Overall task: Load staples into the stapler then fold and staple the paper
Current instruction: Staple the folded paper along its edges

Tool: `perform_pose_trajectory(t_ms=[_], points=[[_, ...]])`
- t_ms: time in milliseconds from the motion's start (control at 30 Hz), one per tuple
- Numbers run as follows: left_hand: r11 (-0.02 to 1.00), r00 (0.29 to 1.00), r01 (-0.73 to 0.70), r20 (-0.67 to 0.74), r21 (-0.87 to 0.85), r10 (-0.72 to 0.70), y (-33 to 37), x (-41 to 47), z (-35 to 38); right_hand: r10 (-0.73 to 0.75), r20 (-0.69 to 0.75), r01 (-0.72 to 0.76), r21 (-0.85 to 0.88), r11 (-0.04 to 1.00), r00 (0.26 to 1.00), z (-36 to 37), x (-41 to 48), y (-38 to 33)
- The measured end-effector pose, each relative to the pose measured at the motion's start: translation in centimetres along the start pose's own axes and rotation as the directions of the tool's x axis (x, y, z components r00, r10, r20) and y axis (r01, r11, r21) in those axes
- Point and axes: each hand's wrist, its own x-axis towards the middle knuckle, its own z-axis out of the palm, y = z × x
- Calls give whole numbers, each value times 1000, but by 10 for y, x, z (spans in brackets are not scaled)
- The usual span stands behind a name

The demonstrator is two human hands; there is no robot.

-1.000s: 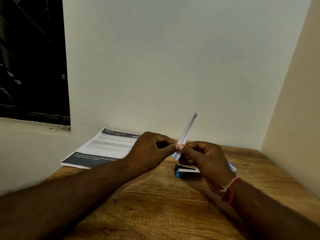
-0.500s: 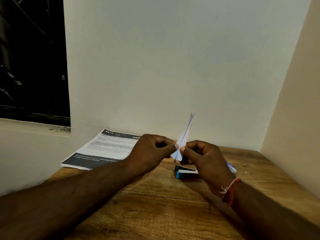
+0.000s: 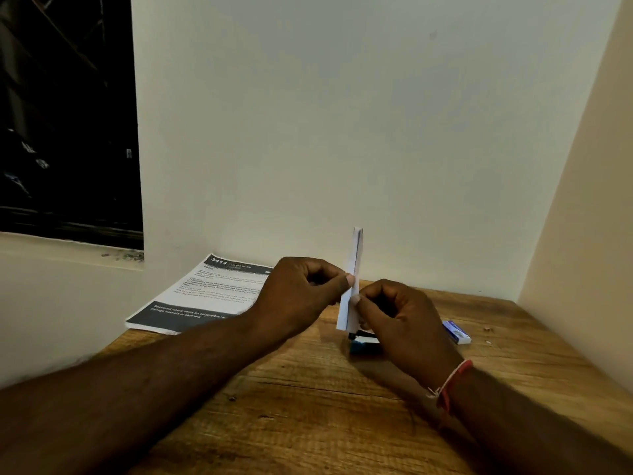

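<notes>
— Where's the folded paper?

— Upright above the wooden table, pinched from both sides: left hand thumb and right hand fingertips pressed on it.

— The stapler?

— Just below the paper, on the table, partly behind the right hand. A printed booklet lies left of the paper, a small blue box right.

My two bare forearms, no sleeves in view, my left hand without rings or bands, my right hand with a red thread bracelet at the wrist, pale knot on its near side
</notes>
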Motion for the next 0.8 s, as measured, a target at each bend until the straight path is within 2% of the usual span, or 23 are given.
perform_pose_trajectory(t_ms=[100,267,400,600,800], points=[[996,998,-48,38,70,45,0,-3,3,6,-69,-2,63,998,998,0,3,-1],[997,997,-40,64,60,36,0,-3,4,63,-57,-56,104,993,996,0,6,3],[999,998,-22,52,45,20,1,-5,3,25,-39,-23,38,999,999,-1,6,4],[999,997,-45,-65,8,45,9,-2,-2,-77,2,77,-110,991,997,0,2,3],[995,997,-76,-1,58,76,10,-5,0,-80,-65,79,-23,997,995,-1,1,-1]])
